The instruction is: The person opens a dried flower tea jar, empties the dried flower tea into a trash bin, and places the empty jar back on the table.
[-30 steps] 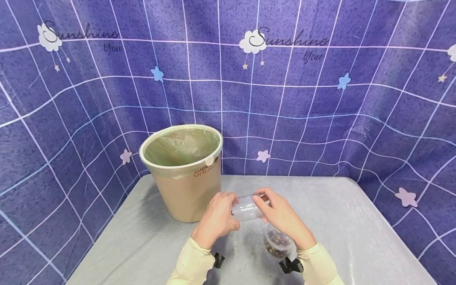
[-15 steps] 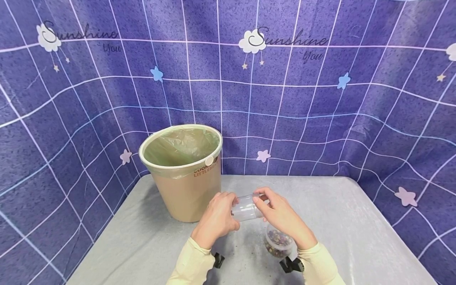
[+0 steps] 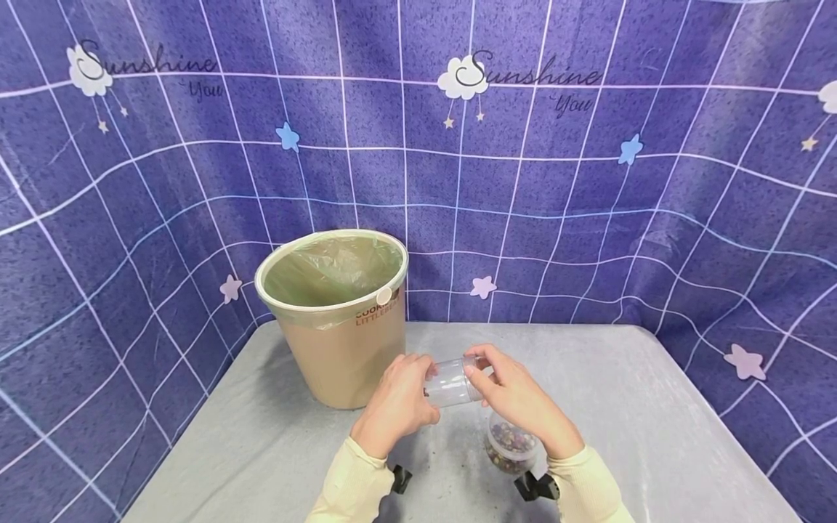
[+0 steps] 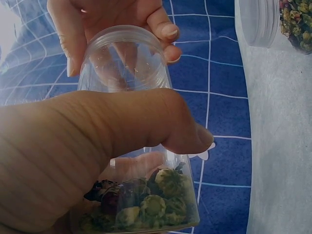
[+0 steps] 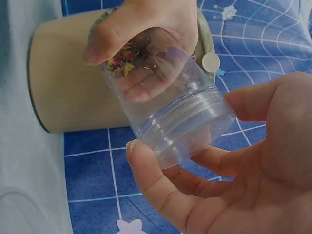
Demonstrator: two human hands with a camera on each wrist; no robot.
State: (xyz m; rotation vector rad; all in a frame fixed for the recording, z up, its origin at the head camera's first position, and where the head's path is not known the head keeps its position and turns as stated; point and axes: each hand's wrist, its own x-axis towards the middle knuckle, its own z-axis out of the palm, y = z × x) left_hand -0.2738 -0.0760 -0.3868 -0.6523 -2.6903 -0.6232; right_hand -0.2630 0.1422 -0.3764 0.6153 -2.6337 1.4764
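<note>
A clear plastic jar is held tilted above the table between both hands. My left hand grips its base end, thumb across the side in the left wrist view. Dried flower buds lie at that end, greenish-yellow with some dark red. My right hand holds the clear lid end, thumb and fingers spread round its rim in the right wrist view. Below the right wrist stands a second clear jar filled with dried buds, partly hidden by the forearm.
A tan bin lined with a plastic bag stands at the back left of the grey table. Small crumbs dot the tabletop near the second jar. A purple patterned curtain surrounds the table's back and sides.
</note>
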